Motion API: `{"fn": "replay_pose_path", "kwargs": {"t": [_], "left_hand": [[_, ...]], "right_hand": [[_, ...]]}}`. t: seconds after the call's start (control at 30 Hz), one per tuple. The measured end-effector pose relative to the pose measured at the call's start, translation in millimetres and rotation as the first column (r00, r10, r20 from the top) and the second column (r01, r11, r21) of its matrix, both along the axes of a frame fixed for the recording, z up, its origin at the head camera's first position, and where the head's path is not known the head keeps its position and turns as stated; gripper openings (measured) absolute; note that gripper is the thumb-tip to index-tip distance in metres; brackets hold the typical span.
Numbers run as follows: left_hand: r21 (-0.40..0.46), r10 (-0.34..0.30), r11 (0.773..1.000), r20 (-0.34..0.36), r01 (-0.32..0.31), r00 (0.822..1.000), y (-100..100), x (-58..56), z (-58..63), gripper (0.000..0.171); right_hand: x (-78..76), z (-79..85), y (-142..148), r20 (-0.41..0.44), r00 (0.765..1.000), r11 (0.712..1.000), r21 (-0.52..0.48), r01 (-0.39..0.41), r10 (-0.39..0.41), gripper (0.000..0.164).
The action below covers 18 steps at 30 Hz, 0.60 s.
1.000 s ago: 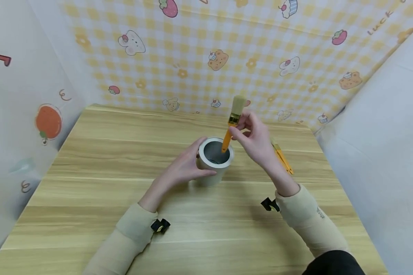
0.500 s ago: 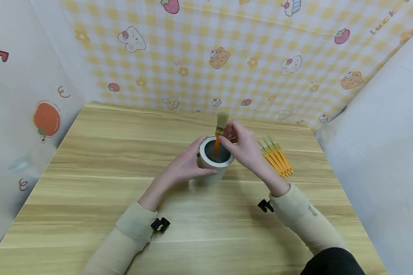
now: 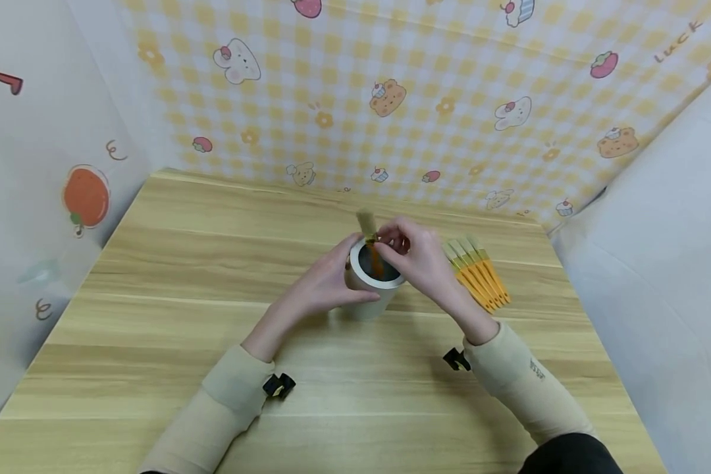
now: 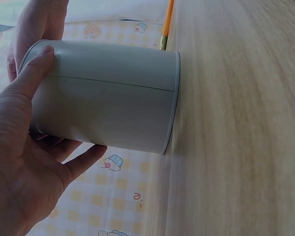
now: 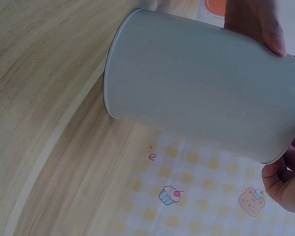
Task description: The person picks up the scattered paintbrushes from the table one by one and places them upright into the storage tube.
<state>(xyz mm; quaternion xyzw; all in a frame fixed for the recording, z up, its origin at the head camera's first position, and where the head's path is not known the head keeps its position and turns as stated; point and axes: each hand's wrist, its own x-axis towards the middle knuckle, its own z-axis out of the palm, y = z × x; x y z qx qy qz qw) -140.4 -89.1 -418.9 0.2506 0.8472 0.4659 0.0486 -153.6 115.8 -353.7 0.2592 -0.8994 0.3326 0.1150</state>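
Note:
A pale grey round holder (image 3: 364,304) with a white rim stands upright on the wooden table. My left hand (image 3: 326,280) grips its left side, thumb in front and fingers around the back; the left wrist view shows the thumb (image 4: 39,61) lying along the wall. A paintbrush (image 3: 367,224) with an orange handle stands bristles up, its handle down inside the holder. At the rim, the curled fingers of my right hand (image 3: 417,253) pinch this brush near its metal band. In the right wrist view the holder (image 5: 201,83) hides the brush.
Several more orange-handled paintbrushes (image 3: 480,276) lie fanned on the table to the right, beyond my right forearm. A yellow checked cloth wall (image 3: 343,85) rises behind the wooden table (image 3: 154,296). White sheets (image 3: 675,243) close off both sides.
My right hand has come down and left, lowering the paintbrush into the holder; the brush now leans left. My left hand keeps its hold. The brushes lying at right have come into fuller view.

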Motion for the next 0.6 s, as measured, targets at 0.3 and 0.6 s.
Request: {"fn": "replay_pose_path", "kwargs": {"t": [0.3,0.6], "left_hand": [[-0.004,-0.003,1.0,-0.012,0.003,1.0,2.9,-2.7,4.8,0.11],[0.001,0.001,1.0,0.014,-0.001,1.0,1.1,-0.2,0.5,0.111]], "right_hand": [[-1.8,7.0,12.3,-0.024,0.999,0.998,-0.049,0.045,-0.046,0.016],[-7.6,1.2,46.6,-0.033,0.994,0.991,-0.086,0.103,-0.106,0.022]]}}
